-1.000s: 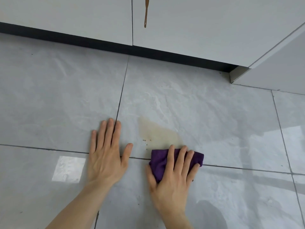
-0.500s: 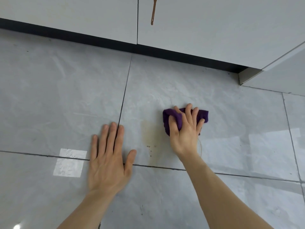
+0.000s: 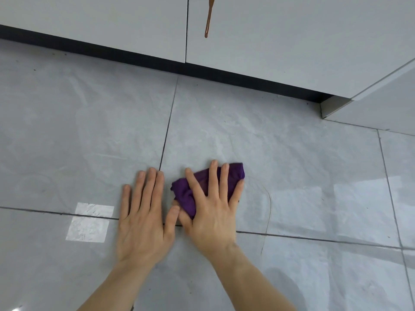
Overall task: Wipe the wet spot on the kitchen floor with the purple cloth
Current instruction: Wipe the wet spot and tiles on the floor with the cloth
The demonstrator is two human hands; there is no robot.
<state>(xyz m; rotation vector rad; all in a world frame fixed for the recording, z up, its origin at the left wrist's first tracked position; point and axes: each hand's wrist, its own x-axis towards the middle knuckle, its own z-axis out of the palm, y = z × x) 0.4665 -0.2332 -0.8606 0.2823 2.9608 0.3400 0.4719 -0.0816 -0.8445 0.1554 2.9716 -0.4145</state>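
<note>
Two bare hands and one cloth are in view. The left hand [image 3: 143, 218] lies flat on the floor, fingers straight and close together, its grip spread open and holding nothing. The right hand [image 3: 211, 207] presses down on the crumpled purple microfibre cloth [image 3: 188, 196], fingers splayed over the top and the thumb tucked along its near-left edge, so the grip is clamped on the cloth against the tile. The two thumbs are just beside each other, possibly touching.

The cloth is deep purple, bunched into a rough wedge, with one corner poking out beyond the fingertips at the upper right and a thicker fold showing between thumb and first finger. It sits on the tile just beyond the near grout line, right of the long grout line that runs away from the person. The wet spot itself cannot be made out; only a thin curved streak [image 3: 268, 205] shows on the tile to the right of the cloth.

The floor [image 3: 280, 142] is glossy pale grey stone-look tile with dark grout lines and a bright square reflection [image 3: 89, 223] at the left. Beyond it run a black kickboard [image 3: 134, 57] and two pale grey cabinet doors [image 3: 89, 21], one with a slim brown handle [image 3: 208, 19]
</note>
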